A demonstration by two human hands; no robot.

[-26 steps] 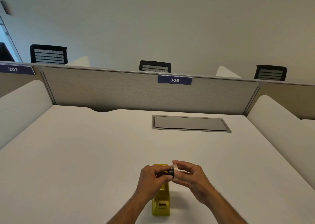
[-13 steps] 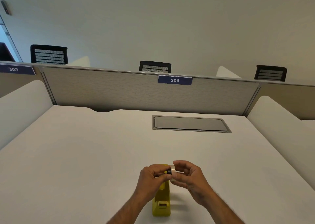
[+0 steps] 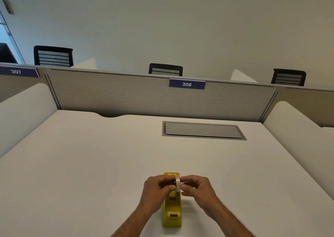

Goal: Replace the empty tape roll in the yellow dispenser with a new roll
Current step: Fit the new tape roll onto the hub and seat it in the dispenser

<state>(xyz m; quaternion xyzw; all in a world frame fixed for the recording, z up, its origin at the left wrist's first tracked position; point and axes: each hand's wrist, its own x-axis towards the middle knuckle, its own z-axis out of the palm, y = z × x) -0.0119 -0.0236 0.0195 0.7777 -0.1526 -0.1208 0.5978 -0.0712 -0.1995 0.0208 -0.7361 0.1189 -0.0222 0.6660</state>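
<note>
A broad, smooth white worktop [image 3: 90, 164] fills the lower half of the frame, backed by a grey fabric-textured partition [image 3: 144, 99] carrying a dark blue tag reading 306 [image 3: 187, 84]. Right of centre, a flat grey rectangular hatch [image 3: 203, 130] sits flush in the surface. Down at lower centre lies the yellow dispenser [image 3: 171, 213], a glossy plastic wedge pointing away from the camera, its cradle partly hidden behind the fingers. Both bare forearms angle in from the bottom edge and meet above it. The left hand [image 3: 156, 189] curls its fingers and thumb around a small dark core [image 3: 174, 182], and the right hand [image 3: 197, 187] pinches the pale, narrow tape roll [image 3: 178, 183], held on edge just above the dispenser's far end, between the two sets of fingertips.
</note>
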